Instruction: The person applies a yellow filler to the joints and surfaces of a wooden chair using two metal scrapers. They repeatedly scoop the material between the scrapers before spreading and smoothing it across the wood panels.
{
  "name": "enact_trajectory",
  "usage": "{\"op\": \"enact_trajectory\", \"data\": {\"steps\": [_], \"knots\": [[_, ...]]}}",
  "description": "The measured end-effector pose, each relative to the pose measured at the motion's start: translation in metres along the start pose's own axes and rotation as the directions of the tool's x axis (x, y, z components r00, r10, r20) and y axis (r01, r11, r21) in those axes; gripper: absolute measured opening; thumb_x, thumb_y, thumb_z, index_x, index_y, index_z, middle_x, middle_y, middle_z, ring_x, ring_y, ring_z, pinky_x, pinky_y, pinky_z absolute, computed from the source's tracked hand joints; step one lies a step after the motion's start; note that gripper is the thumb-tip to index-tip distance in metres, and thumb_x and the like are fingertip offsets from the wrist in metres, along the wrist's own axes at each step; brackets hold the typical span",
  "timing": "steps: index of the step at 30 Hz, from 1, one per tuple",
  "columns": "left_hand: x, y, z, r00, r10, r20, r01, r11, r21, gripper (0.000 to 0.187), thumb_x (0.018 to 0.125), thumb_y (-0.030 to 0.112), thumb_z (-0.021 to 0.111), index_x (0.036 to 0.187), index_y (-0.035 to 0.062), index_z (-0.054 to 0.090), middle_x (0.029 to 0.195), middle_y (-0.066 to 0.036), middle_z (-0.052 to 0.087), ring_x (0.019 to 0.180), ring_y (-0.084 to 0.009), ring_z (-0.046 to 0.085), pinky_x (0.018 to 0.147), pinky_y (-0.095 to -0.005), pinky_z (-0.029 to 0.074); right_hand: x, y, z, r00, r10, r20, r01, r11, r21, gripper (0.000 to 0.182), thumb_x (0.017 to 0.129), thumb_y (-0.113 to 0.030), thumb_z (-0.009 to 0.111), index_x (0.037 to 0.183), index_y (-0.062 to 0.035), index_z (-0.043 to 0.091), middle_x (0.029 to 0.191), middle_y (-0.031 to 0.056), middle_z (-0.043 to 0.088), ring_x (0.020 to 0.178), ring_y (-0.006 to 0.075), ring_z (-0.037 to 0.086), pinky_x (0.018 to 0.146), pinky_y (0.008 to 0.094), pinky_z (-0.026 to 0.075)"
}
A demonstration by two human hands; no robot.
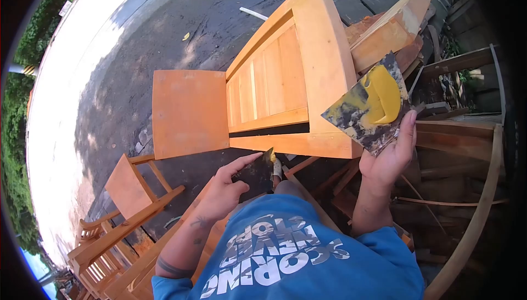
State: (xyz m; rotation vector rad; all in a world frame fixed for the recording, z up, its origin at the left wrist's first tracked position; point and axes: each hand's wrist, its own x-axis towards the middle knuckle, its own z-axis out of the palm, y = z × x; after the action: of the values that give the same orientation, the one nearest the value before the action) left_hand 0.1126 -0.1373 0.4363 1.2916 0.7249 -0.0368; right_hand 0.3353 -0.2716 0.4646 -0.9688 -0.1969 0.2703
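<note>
My left hand (222,187) grips a dark flat putty spreader (253,176), index finger stretched along it and thumb below. Yellow putty (273,157) clings to the spreader's tip, just under the near rail of a wooden chair (335,53). On the right, my right hand (387,163) supports a stained square putty board (351,110) from beneath, thumb at its edge. A thick mound of yellow putty (384,96) lies on that board. The board overlaps the chair's near right corner in this view. The chair has a slatted panel and a flat orange-brown panel (189,113) at its left.
More wooden chairs (132,187) stand at the lower left. Wood offcuts (392,25) are piled behind the chair at right, beside a dark frame with a curved wooden strip (477,217). Dark ground (181,14) meets a bright sunlit strip at left. A white stick (252,13) lies beyond.
</note>
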Motion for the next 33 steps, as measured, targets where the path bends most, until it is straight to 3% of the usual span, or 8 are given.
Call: {"op": "enact_trajectory", "data": {"steps": [5,9,12,15,18,22,26,33], "knots": [[0.043,-0.005,0.025,0.996,-0.092,-0.013,0.093,0.996,0.014,0.057,0.072,-0.012,0.039,0.127,-0.0023,0.050,0.109,-0.014,0.060,0.096,-0.0169,0.058,0.084,-0.0276,0.047,0.034,0.005,-0.058,0.993,0.010,-0.122,-0.003,0.999,0.055,0.042,0.100,-0.030,0.041,0.127,0.0017,0.047,0.127,0.0125,0.054,0.116,0.0225,0.053,0.100,0.0386,0.040],[0.061,0.004,0.032,0.976,-0.219,-0.004,0.219,0.976,-0.009,0.056,0.073,-0.009,0.041,0.128,-0.0028,0.049,0.099,-0.014,0.063,0.090,-0.0157,0.058,0.080,-0.0268,0.047,0.034,0.021,-0.071,0.993,0.084,-0.085,-0.073,0.990,0.124,0.044,0.100,-0.032,0.039,0.130,0.0010,0.044,0.129,0.0120,0.052,0.117,0.0229,0.051,0.101,0.0391,0.039],[0.065,-0.007,0.047,0.996,-0.086,-0.029,0.088,0.992,0.092,0.055,0.074,-0.006,0.044,0.129,-0.0017,0.049,0.098,-0.013,0.063,0.085,-0.0133,0.058,0.077,-0.0254,0.047,0.032,0.032,-0.074,0.995,0.100,-0.018,-0.095,0.975,0.202,0.045,0.100,-0.033,0.037,0.130,-0.0003,0.044,0.129,0.0112,0.052,0.118,0.0229,0.051,0.102,0.0393,0.038],[0.068,-0.009,0.057,0.979,-0.180,-0.092,0.180,0.984,-0.017,0.054,0.075,-0.005,0.047,0.129,-0.0016,0.049,0.093,-0.012,0.063,0.081,-0.0133,0.056,0.075,-0.0258,0.046,0.030,0.039,-0.067,0.990,0.137,-0.045,-0.121,0.955,0.270,0.044,0.100,-0.033,0.038,0.130,-0.0007,0.044,0.129,0.0111,0.052,0.117,0.0227,0.051,0.101,0.0391,0.038],[0.068,0.008,0.065,0.971,-0.220,-0.092,0.228,0.970,0.089,0.053,0.076,-0.004,0.048,0.129,-0.0016,0.049,0.092,-0.012,0.059,0.082,-0.0155,0.055,0.077,-0.0272,0.045,0.027,0.037,-0.063,0.988,0.153,0.020,-0.151,0.925,0.349,0.044,0.100,-0.033,0.037,0.129,-0.0014,0.045,0.129,0.0104,0.053,0.116,0.0225,0.052,0.101,0.0386,0.039],[0.063,0.034,0.079,0.997,-0.055,-0.053,0.067,0.965,0.253,0.053,0.075,-0.004,0.049,0.128,-0.0024,0.049,0.097,-0.013,0.054,0.089,-0.0198,0.054,0.078,-0.0285,0.044,0.028,0.039,-0.053,0.960,0.176,-0.220,-0.106,0.949,0.297,0.044,0.101,-0.034,0.036,0.130,-0.0016,0.044,0.129,0.0103,0.053,0.116,0.0221,0.052,0.100,0.0380,0.039],[0.055,0.060,0.100,0.998,-0.056,-0.040,0.065,0.955,0.289,0.056,0.073,-0.005,0.050,0.129,-0.0009,0.049,0.099,-0.012,0.051,0.098,-0.0206,0.053,0.084,-0.0279,0.043,0.026,0.043,-0.064,0.981,0.188,-0.038,-0.156,0.898,0.411,0.045,0.101,-0.035,0.034,0.130,-0.0017,0.045,0.127,0.0103,0.054,0.115,0.0215,0.053,0.099,0.0369,0.041],[0.042,0.079,0.124,0.999,0.034,0.036,-0.045,0.928,0.369,0.060,0.076,-0.008,0.050,0.135,-0.0036,0.040,0.111,-0.017,0.047,0.101,-0.0245,0.052,0.083,-0.0323,0.049,0.025,0.046,-0.066,0.970,0.217,-0.114,-0.157,0.908,0.387,0.046,0.101,-0.036,0.034,0.128,-0.0022,0.047,0.125,0.0099,0.056,0.112,0.0209,0.055,0.097,0.0357,0.042]]}}
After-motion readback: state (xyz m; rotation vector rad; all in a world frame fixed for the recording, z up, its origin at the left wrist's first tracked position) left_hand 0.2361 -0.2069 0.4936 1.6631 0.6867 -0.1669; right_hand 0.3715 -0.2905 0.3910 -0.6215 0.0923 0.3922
